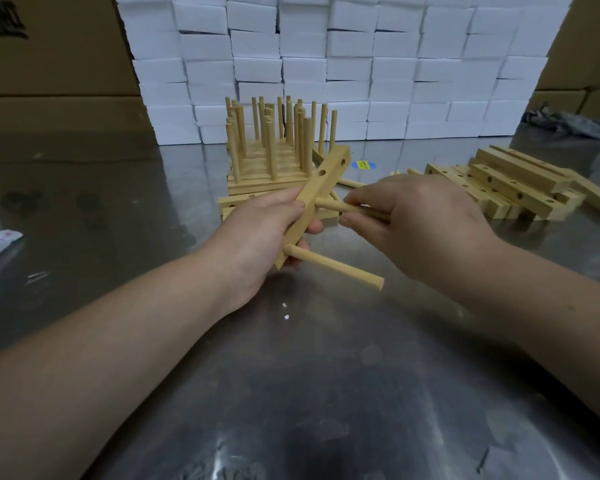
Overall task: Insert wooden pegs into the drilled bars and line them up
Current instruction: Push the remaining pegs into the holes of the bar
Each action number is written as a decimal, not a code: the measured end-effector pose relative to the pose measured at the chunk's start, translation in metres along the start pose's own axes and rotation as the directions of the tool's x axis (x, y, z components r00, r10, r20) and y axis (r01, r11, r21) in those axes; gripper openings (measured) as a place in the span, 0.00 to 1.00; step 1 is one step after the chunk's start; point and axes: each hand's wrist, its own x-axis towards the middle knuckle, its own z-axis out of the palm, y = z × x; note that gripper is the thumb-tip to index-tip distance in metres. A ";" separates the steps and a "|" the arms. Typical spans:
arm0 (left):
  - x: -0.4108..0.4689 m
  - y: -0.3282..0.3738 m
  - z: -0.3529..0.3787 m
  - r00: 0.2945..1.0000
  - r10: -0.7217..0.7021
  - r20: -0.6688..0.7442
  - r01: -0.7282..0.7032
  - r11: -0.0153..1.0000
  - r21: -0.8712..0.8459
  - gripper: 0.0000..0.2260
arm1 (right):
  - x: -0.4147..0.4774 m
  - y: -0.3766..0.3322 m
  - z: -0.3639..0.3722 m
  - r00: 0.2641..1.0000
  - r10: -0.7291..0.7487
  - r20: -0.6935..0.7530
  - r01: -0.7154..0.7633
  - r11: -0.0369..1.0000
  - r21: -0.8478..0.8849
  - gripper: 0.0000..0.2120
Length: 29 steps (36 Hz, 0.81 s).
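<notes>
The drilled bar (321,188) is held off the steel table (326,393), its long axis slanting from the near left up to the far right, drilled face turned to the right. Two holes near its far end are empty. One wooden peg (336,268) is seated near the bar's near end and sticks out rightward and toward the viewer.

The left hand (264,233) grips the bar's near half, fingers curled around it from the left and thumb lying on top. The right hand (413,223), just right of the bar, pinches a second peg (329,204) between thumb and fingertips. That peg lies crosswise to the bar, and its tip meets the bar's side face above the seated peg; whether it has entered a hole I cannot tell.

Right behind the bar stands a row of finished bars (257,183) with their pegs upright. Well to the bar's right lies a pile of unpegged bars (520,181). A yellow and blue sticker (362,165) on the table just past the bar's far end carries print too small to read. Far behind the bar rises a wall of white foam blocks (361,64); far left of it, a cardboard box (49,64) bears dark, illegible lettering.
</notes>
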 end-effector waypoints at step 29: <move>0.001 0.003 0.008 0.983 0.053 -0.173 -0.049 0.998 0.031 0.13 | 0.017 0.014 0.017 0.743 0.501 0.444 -0.621 0.269 0.736 0.26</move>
